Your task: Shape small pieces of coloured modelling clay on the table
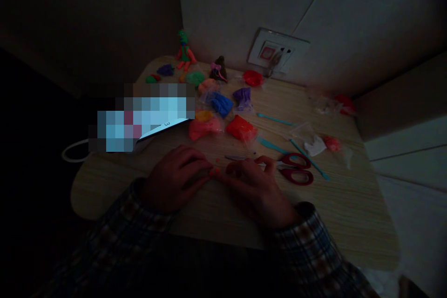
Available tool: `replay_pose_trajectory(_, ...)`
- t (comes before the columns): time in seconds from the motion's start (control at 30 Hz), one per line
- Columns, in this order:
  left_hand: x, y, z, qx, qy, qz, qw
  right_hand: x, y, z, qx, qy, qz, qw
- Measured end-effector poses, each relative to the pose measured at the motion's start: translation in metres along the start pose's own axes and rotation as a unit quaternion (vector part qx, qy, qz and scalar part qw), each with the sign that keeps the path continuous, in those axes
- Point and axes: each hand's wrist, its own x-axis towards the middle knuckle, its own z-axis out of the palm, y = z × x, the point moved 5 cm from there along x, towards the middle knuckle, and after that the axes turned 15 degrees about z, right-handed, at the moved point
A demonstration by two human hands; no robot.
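At the front middle of the table, my left hand (179,174) has its thumb and fingers closed on a small piece of orange-red modelling clay (211,172). My right hand (260,188) meets it from the other side, its fingers bent and fingertips pinched at the same clay. A tiny orange crumb (217,160) lies on the table just beyond the fingertips. Partly behind my right hand are scissors with dark red handles (296,177), their blade pointing left. The picture is dark, so the clay's exact shape is hard to see.
Bags of coloured clay, among them a red one (240,128) and a blue one (221,104), lie beyond my hands. Blue-green modelling tools (275,145) lie right. A lit phone or tablet (164,128) stands left. A green clay figure (184,51) sits at the back, near a wall socket (275,51).
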Motion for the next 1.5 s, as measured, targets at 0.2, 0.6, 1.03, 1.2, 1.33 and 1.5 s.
replay_pose_trajectory(0.2,0.0,0.001,-0.001,-0.01,0.003,0.017,1.0,0.0,0.0,0.001,-0.006,-0.002,-0.003,1.0)
replay_pose_trajectory(0.6,0.004,-0.001,0.001,-0.041,-0.001,-0.029,0.999,-0.002,0.005,-0.005,0.01,0.023,0.022,0.999)
replay_pose_trajectory(1.03,0.005,-0.004,0.005,-0.065,-0.015,-0.061,0.996,-0.006,0.026,-0.018,0.008,0.078,0.083,0.994)
replay_pose_trajectory(1.2,0.004,-0.005,0.006,-0.07,-0.019,-0.067,0.995,-0.01,0.034,-0.02,0.005,0.088,0.094,0.992)
replay_pose_trajectory(1.33,0.003,-0.006,0.006,-0.069,-0.025,-0.064,0.995,-0.01,0.034,-0.019,-0.002,0.087,0.091,0.992)
replay_pose_trajectory(1.5,0.002,-0.007,0.005,-0.065,-0.019,-0.072,0.995,-0.007,0.03,-0.017,-0.001,0.077,0.089,0.993)
